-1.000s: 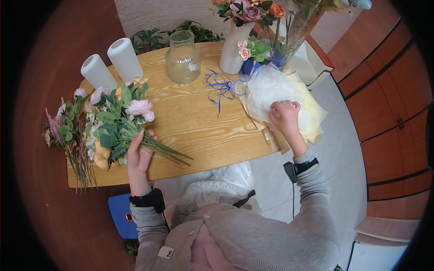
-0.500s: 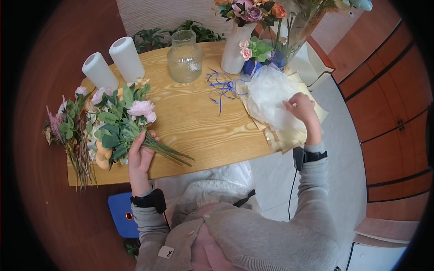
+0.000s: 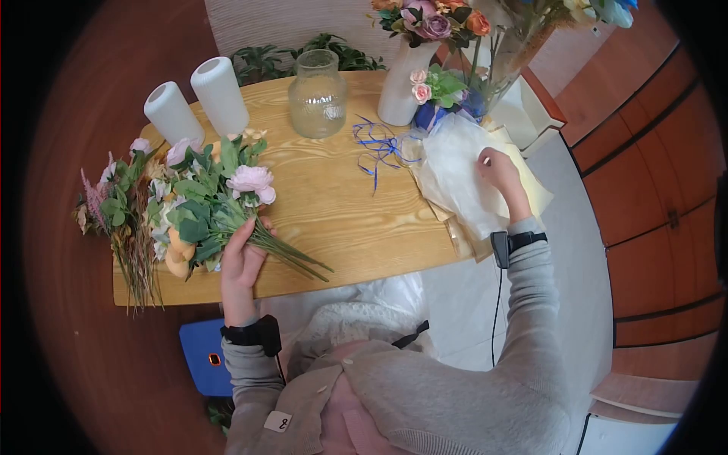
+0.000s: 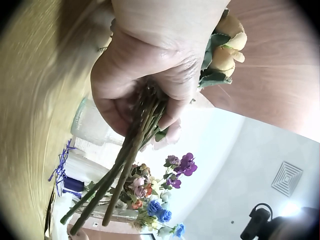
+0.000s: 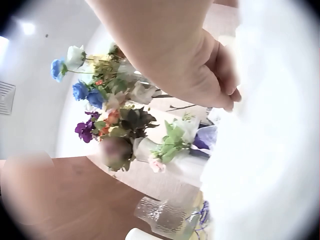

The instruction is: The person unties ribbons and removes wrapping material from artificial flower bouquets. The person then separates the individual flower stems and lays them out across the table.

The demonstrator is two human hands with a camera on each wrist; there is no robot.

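A bouquet of pink, peach and white flowers lies tilted at the table's left side, its green stems pointing right. My left hand curls round these stems; in the left wrist view the hand grips the stems between thumb and fingers. Over the table's right edge spreads a thin white sheet, on top of pale yellow sheets. My right hand pinches the white sheet near its right side. In the right wrist view, the hand's fingertips meet at the bright white sheet.
Two white vases and a clear glass vase stand along the back. Blue ribbon lies right of centre. Filled flower vases stand back right. More flowers lie far left.
My right hand has moved right and slightly up in the head view, and the white sheet looks less bunched, with more yellow showing at its right. The left hand still grips the stems.
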